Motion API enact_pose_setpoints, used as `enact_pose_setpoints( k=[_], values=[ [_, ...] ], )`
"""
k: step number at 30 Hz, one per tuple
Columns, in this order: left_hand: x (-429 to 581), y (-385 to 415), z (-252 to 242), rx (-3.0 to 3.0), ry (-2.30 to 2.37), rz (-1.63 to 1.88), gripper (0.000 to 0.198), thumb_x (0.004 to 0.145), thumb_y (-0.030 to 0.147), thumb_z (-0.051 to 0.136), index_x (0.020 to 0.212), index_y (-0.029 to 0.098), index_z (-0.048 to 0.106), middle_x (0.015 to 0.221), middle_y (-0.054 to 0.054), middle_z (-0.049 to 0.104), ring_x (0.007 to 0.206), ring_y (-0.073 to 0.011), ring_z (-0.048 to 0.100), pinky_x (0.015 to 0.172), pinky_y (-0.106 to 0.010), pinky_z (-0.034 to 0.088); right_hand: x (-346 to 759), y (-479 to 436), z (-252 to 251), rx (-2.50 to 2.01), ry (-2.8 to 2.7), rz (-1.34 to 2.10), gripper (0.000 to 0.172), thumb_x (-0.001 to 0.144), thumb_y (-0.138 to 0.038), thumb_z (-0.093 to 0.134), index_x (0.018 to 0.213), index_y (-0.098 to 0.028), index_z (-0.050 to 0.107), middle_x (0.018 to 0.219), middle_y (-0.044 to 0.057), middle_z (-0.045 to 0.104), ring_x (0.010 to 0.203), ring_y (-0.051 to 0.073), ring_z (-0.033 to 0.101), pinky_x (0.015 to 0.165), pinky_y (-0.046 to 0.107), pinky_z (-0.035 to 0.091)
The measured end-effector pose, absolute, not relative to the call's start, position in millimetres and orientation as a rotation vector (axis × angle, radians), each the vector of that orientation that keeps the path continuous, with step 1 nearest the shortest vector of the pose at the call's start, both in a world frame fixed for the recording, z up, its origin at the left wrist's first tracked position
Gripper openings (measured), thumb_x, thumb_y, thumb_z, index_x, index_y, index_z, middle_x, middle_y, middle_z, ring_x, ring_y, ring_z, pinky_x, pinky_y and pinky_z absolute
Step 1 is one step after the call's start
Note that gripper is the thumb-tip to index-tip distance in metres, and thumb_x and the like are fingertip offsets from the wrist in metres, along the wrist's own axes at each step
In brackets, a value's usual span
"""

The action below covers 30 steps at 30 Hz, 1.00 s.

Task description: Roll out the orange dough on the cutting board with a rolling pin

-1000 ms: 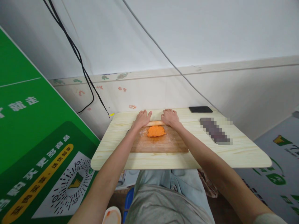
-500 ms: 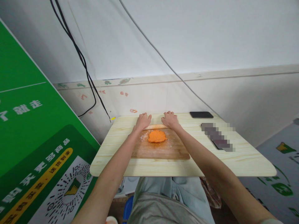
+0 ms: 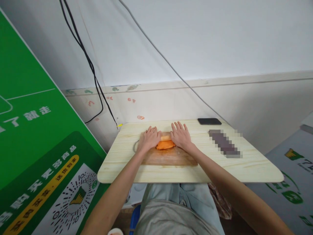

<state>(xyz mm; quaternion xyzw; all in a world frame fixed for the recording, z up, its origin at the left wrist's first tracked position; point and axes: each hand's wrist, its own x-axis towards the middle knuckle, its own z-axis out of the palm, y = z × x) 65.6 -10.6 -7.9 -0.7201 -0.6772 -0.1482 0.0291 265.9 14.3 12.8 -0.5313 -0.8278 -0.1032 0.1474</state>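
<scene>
Head view, principal items?

One orange dough-like slab [image 3: 165, 145], on a wooden board [image 3: 171, 160], itself on a pale table [image 3: 117, 163]. One rolling pin [image 3: 166, 138], laid crosswise along the slab's far side, apparently in contact.

Left hand [image 3: 150, 139]?

Laid over the pin's left end, fingers stretched toward the far side, not visibly curled round. Underside of the palm hidden.

Right hand [image 3: 181, 135]?

Likewise over the right end, fingers spread and extended. Apart from the left, with the pin's middle and the slab in between.

Progress?

Part-way, by judgement. Done: slab already pressed fairly flat, near edge uneven. Left: seemingly more rolling, with both palms on the pin and only a small middle part of the board covered. Thickness hard to tell; far edge hidden behind the pin.

Surroundings?

One metal ring [image 3: 134, 146], at the board's left end. One black phone [image 3: 209, 121], far right. One dark oblong [image 3: 223, 143], nearer, too blurred to identify. One green panel [image 3: 26, 107], left of the table.
</scene>
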Motion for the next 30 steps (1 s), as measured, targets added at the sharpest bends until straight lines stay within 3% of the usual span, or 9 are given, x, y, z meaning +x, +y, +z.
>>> enact_pose_setpoints(
  k=[6, 17, 24, 27, 30],
  values=[
    [76.3, -31.9, -11.8, -2.163, -2.023, -0.45, 0.058, 0.11, 0.033, 0.028, 0.158, 0.009, 0.05, 0.165, -0.022, 0.052, 0.162, -0.034, 0.037, 0.127, -0.056, 0.038, 272.7, -7.7, 5.6, -1.5, -2.368, -0.292, 0.063, 0.108, -0.031, 0.029, 0.161, -0.001, 0.048, 0.164, 0.022, 0.053, 0.157, 0.034, 0.045, 0.129, 0.053, 0.031],
    [91.7, -83.9, -21.8, -2.067, -1.902, -0.58, 0.061, 0.111, 0.032, 0.028, 0.16, 0.003, 0.048, 0.168, -0.023, 0.047, 0.162, -0.0312, 0.038, 0.132, -0.051, 0.035, 288.1, -53.3, -14.8, -1.286, -2.312, -0.405, 0.061, 0.11, -0.029, 0.031, 0.161, 0.0, 0.048, 0.16, 0.025, 0.055, 0.154, 0.032, 0.05, 0.129, 0.051, 0.036],
    [93.9, -119.1, -32.8, -2.09, -1.755, -0.677, 0.067, 0.11, 0.034, 0.032, 0.173, 0.01, 0.024, 0.174, -0.018, 0.038, 0.165, -0.0287, 0.031, 0.134, -0.055, 0.033, 309.6, -78.7, -32.1, -1.133, -2.303, -0.424, 0.061, 0.109, -0.025, 0.038, 0.168, -0.008, 0.039, 0.166, 0.019, 0.052, 0.157, 0.029, 0.046, 0.128, 0.049, 0.039],
    [92.0, -117.5, -35.3, -2.095, -1.756, -0.725, 0.069, 0.111, 0.036, 0.035, 0.173, 0.011, 0.02, 0.173, -0.019, 0.038, 0.164, -0.0298, 0.033, 0.132, -0.056, 0.036, 317.5, -72.2, -32.1, -1.046, -2.344, -0.396, 0.062, 0.105, -0.016, 0.042, 0.167, -0.014, 0.042, 0.16, 0.017, 0.059, 0.149, 0.03, 0.054, 0.123, 0.05, 0.043],
    [85.9, -112.1, -32.5, -2.15, -1.797, -0.896, 0.068, 0.111, 0.039, 0.039, 0.173, 0.014, 0.026, 0.173, -0.017, 0.041, 0.163, -0.03, 0.036, 0.131, -0.055, 0.038, 322.7, -64.1, -29.7, -1.044, -2.379, -0.271, 0.062, 0.098, -0.007, 0.047, 0.158, -0.019, 0.055, 0.141, 0.016, 0.071, 0.127, 0.031, 0.066, 0.11, 0.049, 0.051]
  ],
)
